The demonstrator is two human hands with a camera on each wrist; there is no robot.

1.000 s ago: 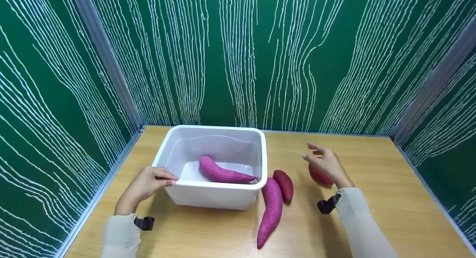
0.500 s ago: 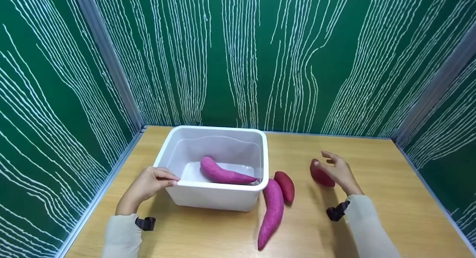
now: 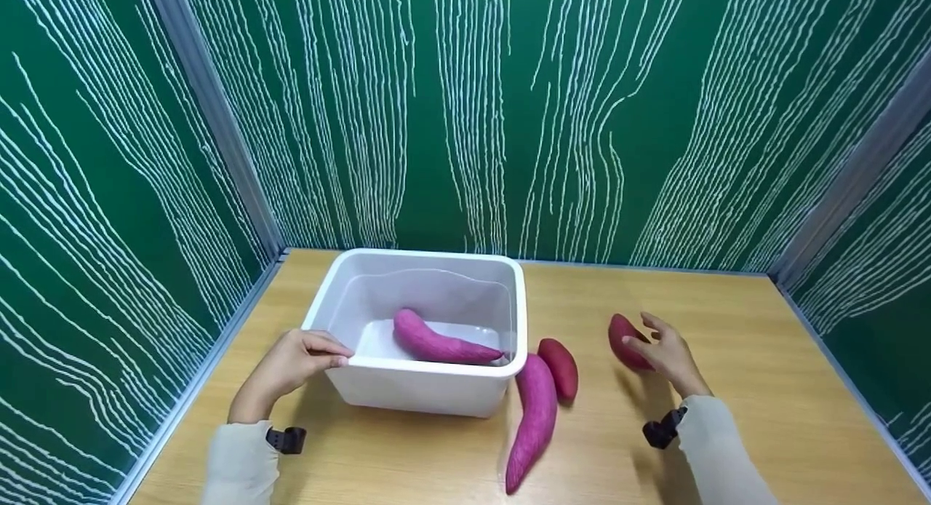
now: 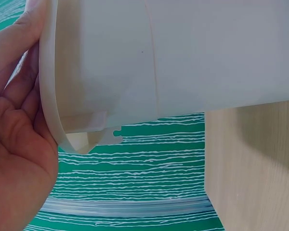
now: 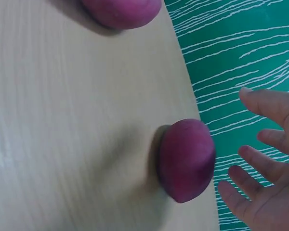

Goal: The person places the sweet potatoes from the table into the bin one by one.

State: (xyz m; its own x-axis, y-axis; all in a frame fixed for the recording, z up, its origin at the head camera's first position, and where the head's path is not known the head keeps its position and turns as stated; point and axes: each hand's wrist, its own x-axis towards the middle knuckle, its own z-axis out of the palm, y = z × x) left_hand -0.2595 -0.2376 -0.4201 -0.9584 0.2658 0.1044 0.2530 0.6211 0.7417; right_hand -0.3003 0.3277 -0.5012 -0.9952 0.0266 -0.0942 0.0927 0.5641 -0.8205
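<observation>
Red tuber (image 3: 622, 335) lies just beside the spread-fingered right hand (image 3: 670, 356); left hand (image 3: 294, 362) pinches bin (image 3: 425, 364) rim.

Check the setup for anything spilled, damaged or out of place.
Nothing clearly stands out: a pink sweet potato lies in the white bin, another and two red ones lie on the table, with no spill visible.
</observation>
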